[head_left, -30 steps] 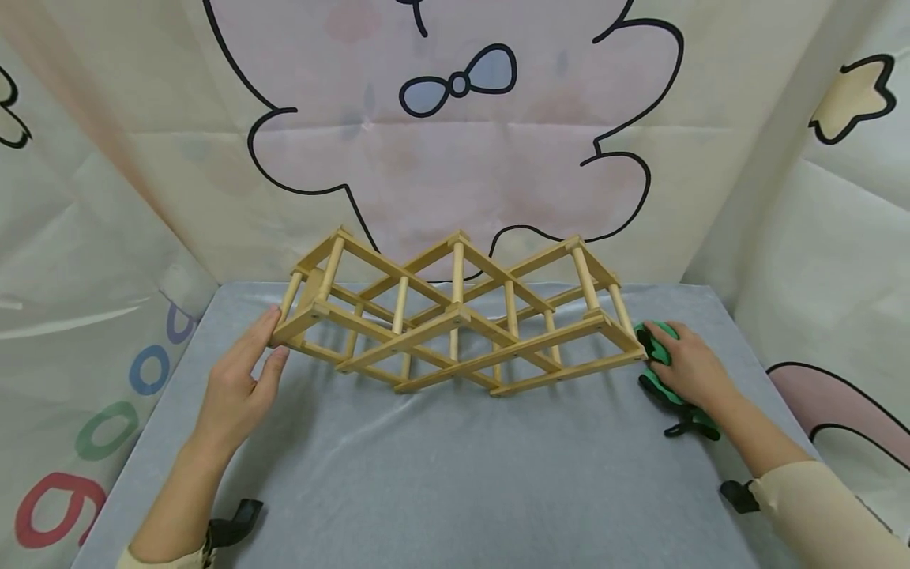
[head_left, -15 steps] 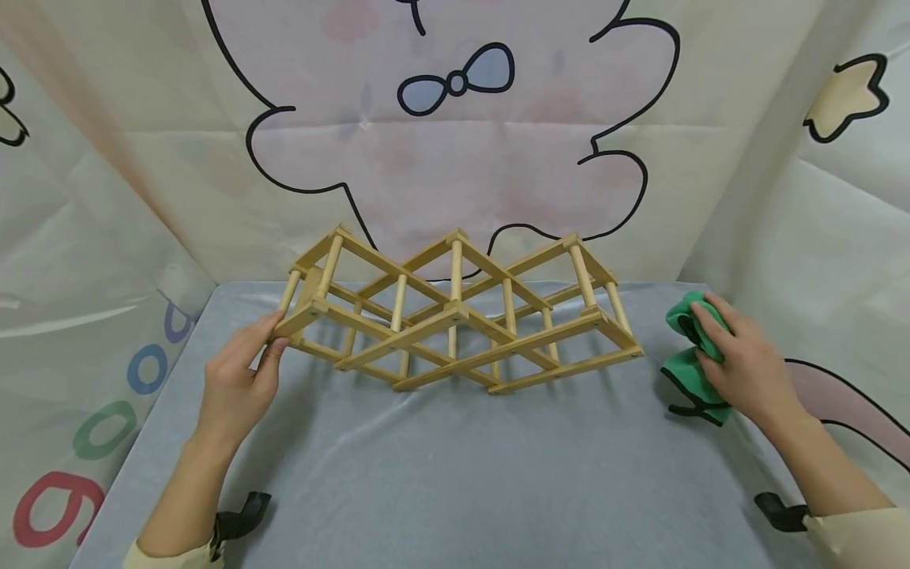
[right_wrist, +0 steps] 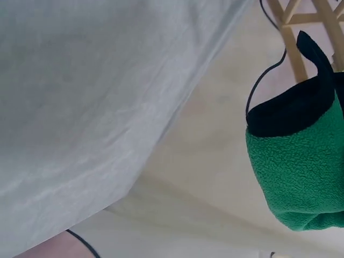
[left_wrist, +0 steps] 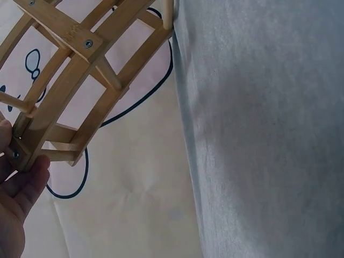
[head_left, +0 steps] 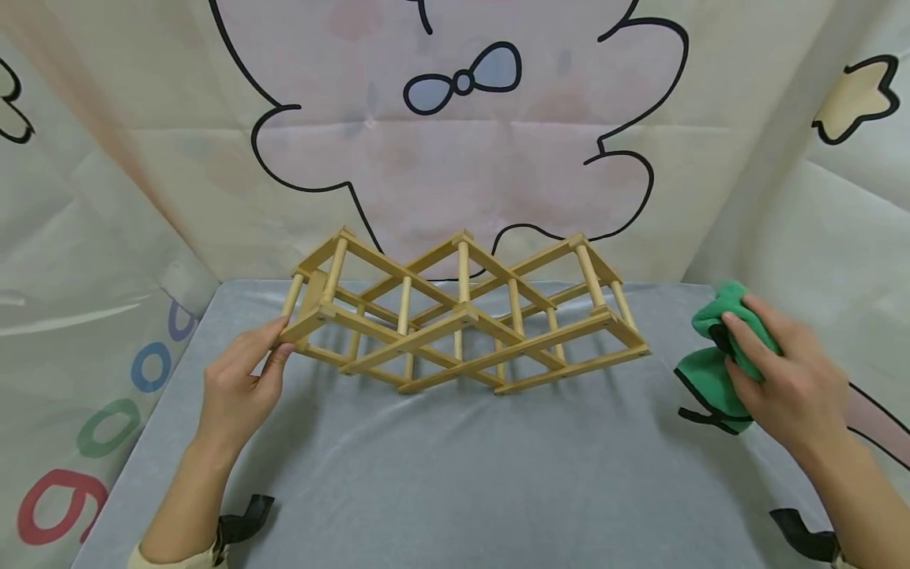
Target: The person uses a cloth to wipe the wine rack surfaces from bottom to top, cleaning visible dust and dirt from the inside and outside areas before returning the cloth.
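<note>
A wooden lattice rack (head_left: 465,314) of crossed slats and round dowels stretches across the back of the table. My left hand (head_left: 242,387) pinches its left end between thumb and fingers. The left wrist view shows the fingertips at the corner of the rack (left_wrist: 70,35), by a screw head. Off to the right, apart from the rack, my right hand (head_left: 803,387) grips a bunched green cloth (head_left: 711,379) with black edging and a black loop. In the right wrist view the fleecy cloth (right_wrist: 301,172) hangs at the right side; the hand itself is out of that view.
A pale blue-grey cloth covers the table (head_left: 462,482). A printed curtain (head_left: 455,166) stands right behind the rack, with more curtain (head_left: 796,261) along both sides. Black straps (head_left: 245,518) sit at the wrists.
My right hand has drawn the green cloth away from the rack's right end, to the right and up. The left hand keeps its hold, and the rack stays where it was.
</note>
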{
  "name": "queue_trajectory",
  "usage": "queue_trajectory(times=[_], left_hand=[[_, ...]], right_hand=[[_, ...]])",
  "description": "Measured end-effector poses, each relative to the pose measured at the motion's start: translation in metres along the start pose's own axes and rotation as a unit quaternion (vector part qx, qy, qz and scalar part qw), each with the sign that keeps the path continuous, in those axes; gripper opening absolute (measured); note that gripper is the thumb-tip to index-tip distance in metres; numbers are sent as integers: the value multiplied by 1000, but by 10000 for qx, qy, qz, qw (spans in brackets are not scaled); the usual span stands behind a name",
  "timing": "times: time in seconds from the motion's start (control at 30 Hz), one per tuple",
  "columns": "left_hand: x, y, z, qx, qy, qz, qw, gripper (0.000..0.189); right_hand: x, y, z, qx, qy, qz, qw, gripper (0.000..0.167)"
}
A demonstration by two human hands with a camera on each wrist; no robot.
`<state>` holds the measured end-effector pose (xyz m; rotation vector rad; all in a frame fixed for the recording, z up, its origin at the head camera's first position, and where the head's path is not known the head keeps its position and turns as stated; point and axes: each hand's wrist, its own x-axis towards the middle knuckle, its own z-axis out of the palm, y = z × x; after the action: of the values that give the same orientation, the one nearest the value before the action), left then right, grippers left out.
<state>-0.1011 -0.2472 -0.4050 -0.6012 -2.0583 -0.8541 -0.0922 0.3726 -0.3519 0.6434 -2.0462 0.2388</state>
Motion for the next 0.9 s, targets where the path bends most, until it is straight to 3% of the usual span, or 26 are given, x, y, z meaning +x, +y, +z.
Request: queue_trajectory(times=[0.07, 0.23, 0.4, 0.6, 0.73, 0.9], left_hand=[[0, -1, 0, 15, -1, 35, 10000, 47], [-2, -2, 0, 51, 27, 99, 9999, 48], [-1, -2, 1, 29, 42, 99, 9999, 48], [-2, -2, -1, -49, 22, 92, 9999, 32], [-1, -2, -1, -74, -16, 115, 9999, 46], [-1, -3, -1, -112, -50, 135, 9998, 45]], right_hand=[[2, -10, -2, 29, 245, -163, 9996, 43], [9, -39, 3, 226, 862, -564, 9944, 32], [4, -64, 16, 562, 1035, -1134, 9865, 24], [-6, -82, 34, 897, 199, -1970, 9761, 28], [-15, -88, 45, 962, -597, -2311, 9663, 37], [-29, -92, 57, 764, -1671, -2537, 9497, 50]])
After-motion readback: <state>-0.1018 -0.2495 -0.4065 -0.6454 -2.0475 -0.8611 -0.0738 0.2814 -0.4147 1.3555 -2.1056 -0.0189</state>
